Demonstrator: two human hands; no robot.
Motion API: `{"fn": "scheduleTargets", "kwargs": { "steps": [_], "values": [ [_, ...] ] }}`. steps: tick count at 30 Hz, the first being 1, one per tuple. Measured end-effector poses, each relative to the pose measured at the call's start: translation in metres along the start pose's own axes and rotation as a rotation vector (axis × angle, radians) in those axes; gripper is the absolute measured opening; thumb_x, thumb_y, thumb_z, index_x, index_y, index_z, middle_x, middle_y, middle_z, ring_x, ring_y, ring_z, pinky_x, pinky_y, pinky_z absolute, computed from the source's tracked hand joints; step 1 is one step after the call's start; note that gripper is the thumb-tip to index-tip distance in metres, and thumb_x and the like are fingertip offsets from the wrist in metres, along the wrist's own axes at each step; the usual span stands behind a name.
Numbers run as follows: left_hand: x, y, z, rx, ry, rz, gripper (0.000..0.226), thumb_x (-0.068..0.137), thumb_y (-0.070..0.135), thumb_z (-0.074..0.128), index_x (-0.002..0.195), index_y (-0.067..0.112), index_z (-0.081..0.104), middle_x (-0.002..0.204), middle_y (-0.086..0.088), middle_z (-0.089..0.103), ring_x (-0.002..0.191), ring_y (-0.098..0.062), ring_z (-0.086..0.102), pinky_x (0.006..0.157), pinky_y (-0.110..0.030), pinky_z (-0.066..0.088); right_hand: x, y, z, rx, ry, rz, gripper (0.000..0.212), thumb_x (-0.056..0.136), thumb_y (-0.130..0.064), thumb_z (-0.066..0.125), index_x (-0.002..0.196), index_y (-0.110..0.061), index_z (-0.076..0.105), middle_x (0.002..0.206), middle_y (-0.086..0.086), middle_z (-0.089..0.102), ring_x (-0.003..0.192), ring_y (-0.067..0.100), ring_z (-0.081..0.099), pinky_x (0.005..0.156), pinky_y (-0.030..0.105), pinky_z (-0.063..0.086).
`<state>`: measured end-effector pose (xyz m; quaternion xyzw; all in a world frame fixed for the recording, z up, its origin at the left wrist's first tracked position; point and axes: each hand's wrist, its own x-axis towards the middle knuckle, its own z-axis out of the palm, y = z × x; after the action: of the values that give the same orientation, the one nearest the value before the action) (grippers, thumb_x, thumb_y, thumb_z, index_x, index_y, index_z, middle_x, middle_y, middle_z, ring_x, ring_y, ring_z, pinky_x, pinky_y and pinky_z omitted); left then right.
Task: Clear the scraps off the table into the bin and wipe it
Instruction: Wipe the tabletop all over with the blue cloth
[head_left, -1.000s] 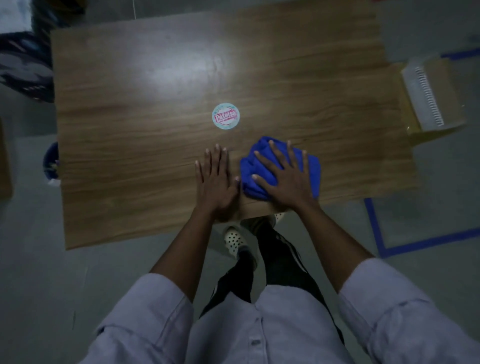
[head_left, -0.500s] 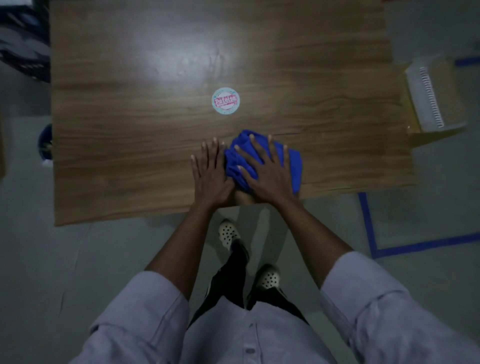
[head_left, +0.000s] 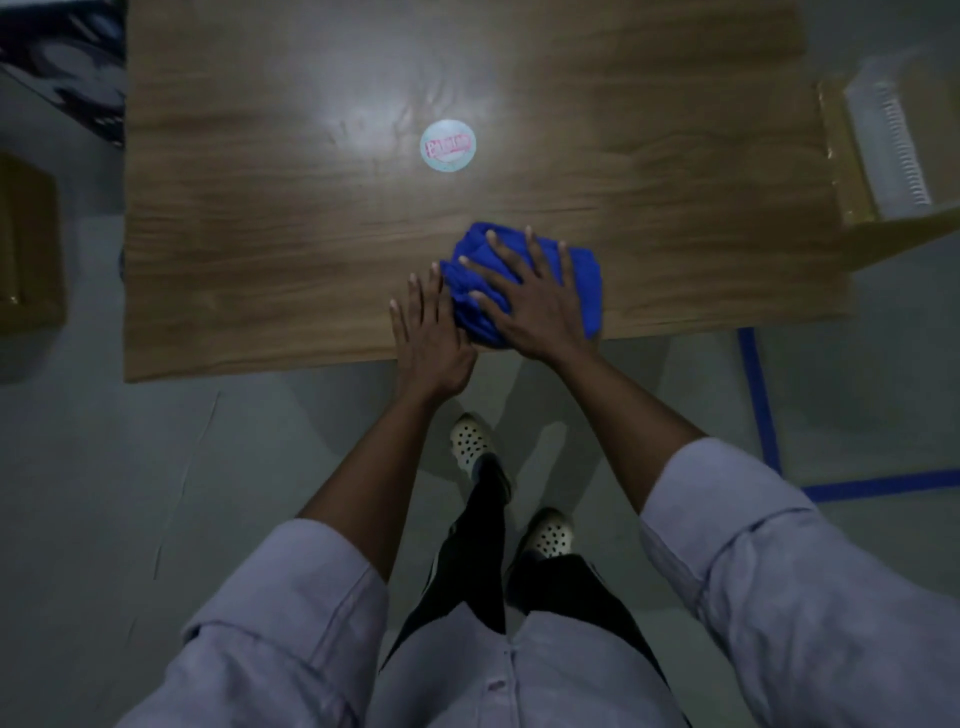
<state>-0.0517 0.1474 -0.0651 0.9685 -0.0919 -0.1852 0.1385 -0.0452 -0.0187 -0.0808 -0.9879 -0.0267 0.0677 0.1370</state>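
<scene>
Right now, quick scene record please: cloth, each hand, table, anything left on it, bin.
blue cloth: bunched, near the table's front edge
right hand: fingers spread, pressing down on the blue cloth
left hand: flat at the table's front edge, fingers straight, right beside the blue cloth
table: wooden, glare near centre
round label: lies on the table beyond the blue cloth, apart from it
other scraps: none seen
bin: not identifiable in view

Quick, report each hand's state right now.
Left hand: open, flat on the table, holding nothing.
Right hand: open, fingers spread, pressing the blue cloth.
</scene>
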Motion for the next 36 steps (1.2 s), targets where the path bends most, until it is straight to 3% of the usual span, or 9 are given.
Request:
{"fn": "scheduleTargets", "kwargs": {
  "steps": [4, 11, 16, 20, 23, 26, 28, 30, 36],
  "values": [
    [-0.021, 0.001, -0.003, -0.049, -0.028, 0.014, 0.073, 0.101, 0.021, 0.041, 0.163, 0.019, 0.003, 0.17, 0.0, -0.011, 0.156, -0.024, -0.014, 0.124, -0.049, -0.009, -0.038, 0.027, -0.003, 0.015, -0.047, -0.096, 0.052, 0.102, -0.066, 0.026, 0.153, -0.057, 0.026, 0.168, -0.02, 0.014, 0.158, 0.024, 0.004, 0.124, 0.058, -0.001],
    [-0.025, 0.009, -0.004, -0.065, -0.066, -0.027, 0.078, 0.097, 0.021, 0.052, 0.162, 0.027, 0.011, 0.171, -0.002, -0.01, 0.156, -0.027, -0.012, 0.124, -0.053, -0.004, -0.028, 0.04, -0.023, 0.148, -0.082, 0.178, 0.051, 0.101, -0.066, 0.033, 0.152, -0.059, 0.027, 0.169, -0.02, 0.007, 0.158, 0.027, -0.006, 0.122, 0.056, -0.012],
    [-0.031, 0.007, -0.009, 0.005, -0.112, 0.003, 0.086, 0.089, 0.013, 0.057, 0.162, 0.021, 0.011, 0.171, -0.004, -0.008, 0.157, -0.029, -0.009, 0.124, -0.051, 0.001, -0.05, -0.008, -0.005, 0.199, -0.1, 0.077, 0.049, 0.104, -0.061, 0.033, 0.152, -0.056, 0.029, 0.169, -0.019, 0.009, 0.158, 0.025, -0.008, 0.123, 0.054, -0.014],
    [-0.042, 0.005, -0.014, 0.019, -0.111, 0.029, 0.085, 0.088, 0.014, 0.06, 0.161, 0.024, 0.02, 0.171, -0.004, -0.002, 0.157, -0.03, -0.003, 0.124, -0.047, 0.009, -0.078, 0.028, -0.018, 0.206, -0.113, 0.041, 0.047, 0.103, -0.059, 0.038, 0.15, -0.055, 0.035, 0.167, -0.024, 0.012, 0.158, 0.019, -0.006, 0.123, 0.05, -0.012],
    [-0.049, 0.014, -0.014, 0.007, -0.111, -0.015, 0.082, 0.089, 0.02, 0.062, 0.161, 0.024, 0.021, 0.171, -0.005, 0.001, 0.157, -0.031, 0.0, 0.124, -0.046, 0.011, -0.093, 0.053, -0.028, 0.227, -0.129, 0.14, 0.046, 0.105, -0.054, 0.04, 0.15, -0.048, 0.041, 0.166, -0.023, 0.016, 0.158, 0.017, -0.002, 0.124, 0.048, -0.009],
    [-0.048, 0.022, -0.012, -0.092, 0.059, -0.04, 0.058, 0.085, 0.024, 0.056, 0.142, 0.015, 0.052, 0.16, -0.014, 0.035, 0.148, -0.036, 0.029, 0.119, -0.046, 0.025, -0.084, 0.055, -0.04, 0.326, 0.011, 0.339, 0.047, 0.105, -0.047, 0.045, 0.151, -0.037, 0.045, 0.166, -0.017, 0.024, 0.158, 0.02, 0.006, 0.126, 0.044, -0.002],
    [-0.038, 0.026, -0.013, -0.171, 0.258, -0.011, 0.043, 0.082, 0.032, 0.049, 0.115, 0.014, 0.069, 0.127, -0.013, 0.064, 0.125, -0.037, 0.053, 0.107, -0.045, 0.036, -0.061, 0.05, -0.052, 0.512, 0.187, 0.461, 0.048, 0.105, -0.039, 0.05, 0.151, -0.028, 0.047, 0.164, -0.009, 0.033, 0.156, 0.024, 0.016, 0.126, 0.041, 0.01],
    [-0.018, 0.031, -0.017, -0.209, 0.358, 0.037, 0.041, 0.082, 0.036, 0.046, 0.109, 0.017, 0.069, 0.11, -0.008, 0.068, 0.113, -0.034, 0.058, 0.101, -0.042, 0.037, -0.032, 0.042, -0.065, 0.716, 0.314, 0.485, 0.047, 0.104, -0.035, 0.054, 0.148, -0.021, 0.052, 0.159, -0.002, 0.043, 0.151, 0.025, 0.031, 0.123, 0.038, 0.025],
    [0.072, 0.043, -0.044, -0.268, 0.366, 0.092, 0.045, 0.081, 0.035, 0.042, 0.112, 0.016, 0.069, 0.115, -0.009, 0.068, 0.12, -0.033, 0.054, 0.102, -0.04, 0.034, 0.064, 0.042, -0.101, 0.894, 0.528, 0.535, 0.037, 0.105, -0.032, 0.053, 0.137, -0.019, 0.064, 0.137, 0.0, 0.065, 0.126, 0.016, 0.058, 0.105, 0.029, 0.044]
  ]
}}
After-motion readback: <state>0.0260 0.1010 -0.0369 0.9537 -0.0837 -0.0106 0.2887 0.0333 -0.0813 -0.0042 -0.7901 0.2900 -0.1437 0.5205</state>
